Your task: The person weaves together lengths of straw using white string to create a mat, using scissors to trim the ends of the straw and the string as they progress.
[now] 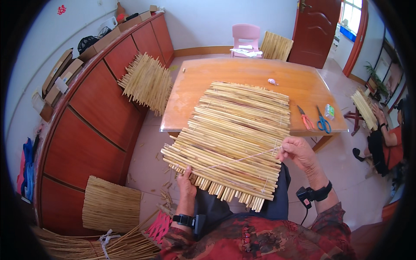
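Note:
A mat of straw-coloured reed stalks (234, 130), tied side by side, rests partly on the wooden table (190, 78) and slopes down over my lap. My left hand (186, 188) grips its near left edge, thumb on top and fingers hidden underneath. Above the mat's right edge, my right hand (298, 152) is closed in a pinch on a thin pale string (247, 159). The string runs taut and slanting across the stalks toward the mat's lower left. Fine ties cross the stalks near both sides.
Red-handled pliers (306, 119), blue-handled scissors (323, 121) and a small packet (329, 112) lie at the table's right. Reed mats lean against red cabinets (104, 95). A reed bundle (95, 245) lies lower left. Another person (388, 138) sits at far right with a mat.

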The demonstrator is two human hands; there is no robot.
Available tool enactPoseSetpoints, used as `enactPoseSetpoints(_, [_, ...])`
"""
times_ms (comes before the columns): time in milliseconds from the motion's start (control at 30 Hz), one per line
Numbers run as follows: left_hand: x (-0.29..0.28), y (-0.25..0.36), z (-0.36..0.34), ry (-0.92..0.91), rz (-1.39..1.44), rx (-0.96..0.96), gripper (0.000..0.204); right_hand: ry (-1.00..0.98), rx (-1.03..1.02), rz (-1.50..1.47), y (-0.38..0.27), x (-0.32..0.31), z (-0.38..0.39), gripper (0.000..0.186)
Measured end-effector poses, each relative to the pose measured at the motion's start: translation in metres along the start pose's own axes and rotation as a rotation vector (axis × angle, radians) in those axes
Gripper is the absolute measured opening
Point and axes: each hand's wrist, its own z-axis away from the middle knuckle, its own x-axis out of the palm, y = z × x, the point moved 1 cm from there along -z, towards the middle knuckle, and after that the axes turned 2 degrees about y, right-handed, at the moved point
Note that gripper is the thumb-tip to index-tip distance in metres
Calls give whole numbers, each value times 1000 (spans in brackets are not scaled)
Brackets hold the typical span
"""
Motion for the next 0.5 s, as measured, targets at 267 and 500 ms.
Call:
enactPoseSetpoints(267, [-3, 10, 5, -45, -45, 10, 31, -39, -117, 961, 1, -39, -1, 9])
enactPoseSetpoints(500, [-7, 21, 21, -97, -49, 0, 29, 22, -360, 1314, -18, -50, -28, 9])
